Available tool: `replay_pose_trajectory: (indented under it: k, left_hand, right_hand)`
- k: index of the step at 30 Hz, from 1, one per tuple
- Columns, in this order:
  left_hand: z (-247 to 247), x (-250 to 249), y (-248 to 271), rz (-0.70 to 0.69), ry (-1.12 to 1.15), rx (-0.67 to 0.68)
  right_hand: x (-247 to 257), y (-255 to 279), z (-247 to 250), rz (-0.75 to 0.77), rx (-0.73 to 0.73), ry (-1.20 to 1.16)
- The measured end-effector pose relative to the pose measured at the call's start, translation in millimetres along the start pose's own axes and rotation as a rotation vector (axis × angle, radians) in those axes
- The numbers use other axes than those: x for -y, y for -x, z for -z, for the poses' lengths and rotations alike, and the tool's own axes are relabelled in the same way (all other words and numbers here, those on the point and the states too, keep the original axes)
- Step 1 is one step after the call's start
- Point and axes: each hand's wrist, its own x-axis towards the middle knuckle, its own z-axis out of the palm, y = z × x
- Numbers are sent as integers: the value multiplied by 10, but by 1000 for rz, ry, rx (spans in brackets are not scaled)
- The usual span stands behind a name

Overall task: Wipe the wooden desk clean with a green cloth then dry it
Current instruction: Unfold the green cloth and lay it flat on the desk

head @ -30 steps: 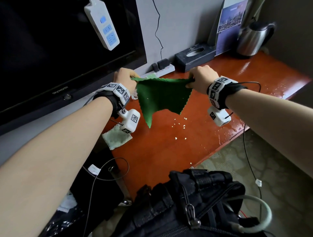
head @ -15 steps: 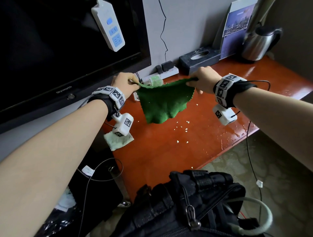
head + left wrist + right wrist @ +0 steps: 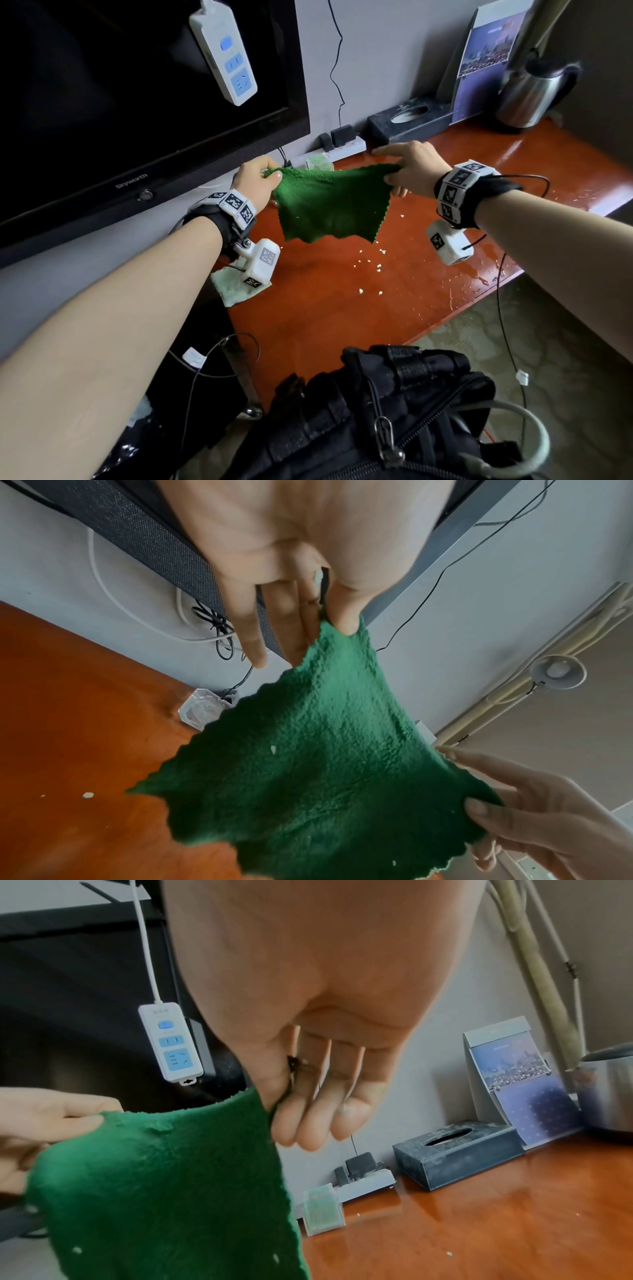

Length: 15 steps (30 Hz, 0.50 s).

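**Green cloth stretched between my two hands above the desk**

I hold the green cloth (image 3: 329, 209) up in the air over the wooden desk (image 3: 342, 308), spread out between both hands. My left hand (image 3: 255, 183) pinches one top corner between thumb and fingers, close under the lower edge of the television (image 3: 137, 102). My right hand (image 3: 412, 168) pinches the opposite top corner with the thumb against the side of the fingers, while the forefinger points out straight toward the wall. The cloth hangs down loosely from that top edge, its zigzag hem clear of the desk, and a few pale crumbs cling to its fibres.

Below it the desk is glossy and reddish-brown, with small white crumbs (image 3: 370, 263) scattered under the cloth and beads of water (image 3: 479, 279) along the front edge to the right. A pale, crumpled cloth (image 3: 233, 291) lies at the left edge of the desk, under my left wrist. At the back, by the wall, sit a white power strip (image 3: 329, 152), a small clear case (image 3: 317, 162) with something green inside, a dark tissue box (image 3: 407, 120), a standing calendar (image 3: 486, 65) and a steel kettle (image 3: 534, 92). A second power strip (image 3: 222, 51) hangs by its cord in front of the television. A black bag (image 3: 394, 418) lies nearest me.
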Motion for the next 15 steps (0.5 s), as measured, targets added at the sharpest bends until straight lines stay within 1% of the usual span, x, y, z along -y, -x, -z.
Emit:
replay_pose_trajectory:
  k: [3, 5, 8, 12, 15]
  left_hand:
    - [3, 6, 38, -15, 4, -22]
    - [2, 2, 61, -33, 4, -25]
    - [-4, -19, 92, -41, -32, -31]
    - [-24, -23, 104, 15, -24, -69]
    - [-30, -56, 122, 48, -50, -71]
  right_hand:
    - [36, 4, 4, -35, 105, 83]
    - [21, -1, -26, -54, 140, 100]
    - [-12, -3, -41, -51, 127, 79]
    - [-57, -13, 0, -19, 80, 59]
    - [-75, -56, 29, -12, 49, 73]
